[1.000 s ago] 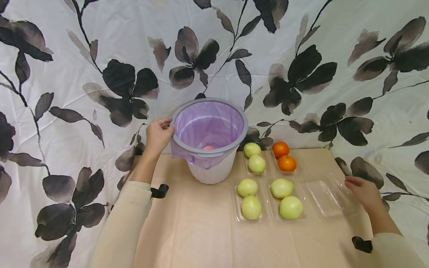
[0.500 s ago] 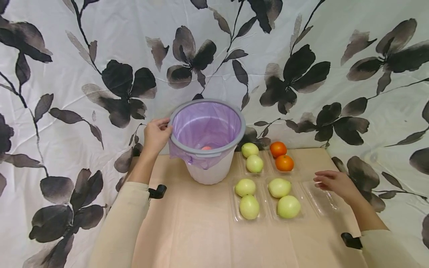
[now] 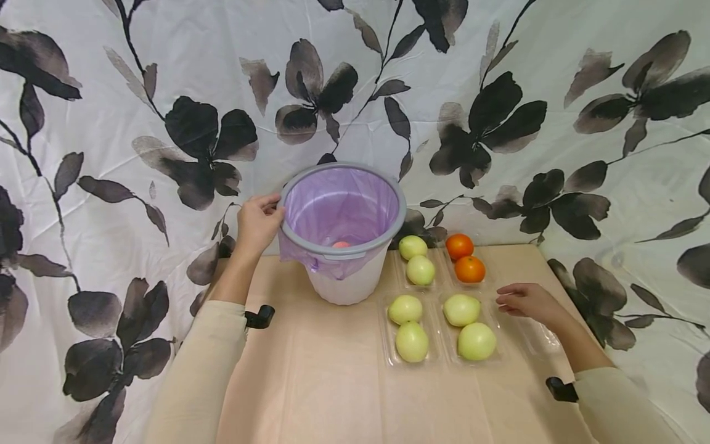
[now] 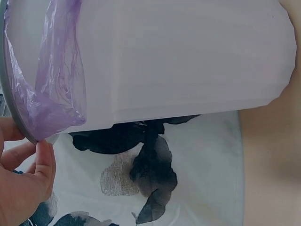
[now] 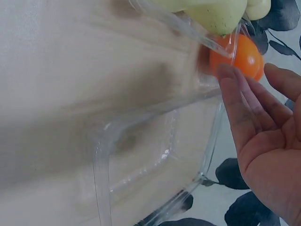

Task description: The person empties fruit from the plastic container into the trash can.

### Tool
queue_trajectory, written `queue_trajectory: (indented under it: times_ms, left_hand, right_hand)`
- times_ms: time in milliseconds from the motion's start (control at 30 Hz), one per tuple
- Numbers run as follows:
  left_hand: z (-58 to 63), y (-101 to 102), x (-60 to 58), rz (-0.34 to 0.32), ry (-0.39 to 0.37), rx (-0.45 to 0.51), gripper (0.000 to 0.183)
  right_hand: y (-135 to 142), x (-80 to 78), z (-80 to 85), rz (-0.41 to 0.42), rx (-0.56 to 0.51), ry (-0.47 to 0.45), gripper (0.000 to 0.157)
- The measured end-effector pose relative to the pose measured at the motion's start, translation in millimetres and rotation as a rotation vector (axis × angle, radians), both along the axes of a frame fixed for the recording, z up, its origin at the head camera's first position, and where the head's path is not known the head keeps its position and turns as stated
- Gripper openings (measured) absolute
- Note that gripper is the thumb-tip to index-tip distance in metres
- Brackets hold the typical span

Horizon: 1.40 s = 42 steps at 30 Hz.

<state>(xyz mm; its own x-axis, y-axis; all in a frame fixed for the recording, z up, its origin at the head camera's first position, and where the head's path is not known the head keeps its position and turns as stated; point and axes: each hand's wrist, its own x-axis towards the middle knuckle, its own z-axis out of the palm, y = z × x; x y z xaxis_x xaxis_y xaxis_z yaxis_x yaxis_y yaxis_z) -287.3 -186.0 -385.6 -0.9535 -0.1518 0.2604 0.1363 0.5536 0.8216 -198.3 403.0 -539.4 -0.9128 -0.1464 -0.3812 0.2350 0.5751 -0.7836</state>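
Note:
A white bucket [image 3: 346,287] with a grey rim and a purple plastic liner [image 3: 310,228] stands at the back of the table. My left hand [image 3: 259,225] grips its rim at the left side, thumb and fingers meeting at the edge in the left wrist view. Something pinkish-red [image 3: 341,245] shows at the bottom of the liner. My right hand [image 3: 529,303] holds nothing and hovers over a clear plastic tray [image 5: 101,160] at the right, its fingers loosely extended. Left of it, pale green round fruits [image 3: 477,341] sit in pairs in clear trays.
Behind, another clear tray bears two orange-red round fruits [image 3: 469,269], beside a tray of pale green fruits [image 3: 420,271]. A floral cloth [image 3: 355,80] hangs behind the beige table [image 3: 333,382] and along its sides.
My right hand has moved left from the table's right edge, over the tray without fruit, toward the pale green fruits. The left hand stays on the bucket rim.

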Motion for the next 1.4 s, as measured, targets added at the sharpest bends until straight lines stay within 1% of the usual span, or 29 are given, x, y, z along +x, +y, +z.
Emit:
queue_trajectory:
  times_ms: [167,267,367,467,600,833,967,1067,1133,1233,1267,1400]
  left_hand:
    - [1.6,-1,-2.1,0.001,0.001,0.005,0.036]
    - [1.8,-1,-3.2,0.003,0.002,-0.001,0.035]
    - [1.6,-2,-4.2,0.004,0.004,-0.003,0.035]
    - [1.8,-3,-4.5,0.008,0.007,-0.008,0.035]
    - [2.1,-4,-4.7,0.007,0.006,-0.01,0.035]
    - [2.1,-4,-6.0,0.007,-0.002,-0.009,0.036]
    - [1.2,-4,-6.6,-0.003,-0.006,0.001,0.036]
    - [1.1,-4,-5.4,0.001,-0.009,-0.002,0.036]
    - [1.0,-4,-4.9,0.005,-0.009,-0.005,0.035]
    - [1.1,-5,-3.9,0.009,-0.008,-0.005,0.036]
    - [1.1,-5,-4.0,0.008,-0.007,-0.007,0.036]
    - [1.4,-4,-2.9,-0.002,-0.003,-0.005,0.036]
  right_hand:
    - [-6,-3.2,-3.8,0.037,0.027,-0.06,0.049]
    - [-12,-2.4,-6.3,0.023,0.033,-0.103,0.048]
    - [-18,-0.5,-9.7,0.023,0.052,-0.125,0.047]
    - [-24,1.9,-14.1,0.037,0.047,-0.137,0.045]
    - [-28,4.3,-19.3,0.047,0.05,-0.133,0.038]
    - [-30,4.8,-21.5,0.015,0.06,-0.13,0.019]
    - [-28,6.0,-23.4,0.003,0.035,-0.124,0.014]
    - [-27,7.1,-25.0,-0.009,-0.011,-0.128,0.012]
    - [-26,7.1,-25.4,-0.003,-0.046,-0.129,0.012]
    - [-24,6.3,-26.2,0.003,-0.092,-0.14,0.014]
    - [-23,6.1,-26.7,0.015,-0.098,-0.137,0.015]
    - [-22,6.6,-27.1,0.003,-0.109,-0.14,0.02]
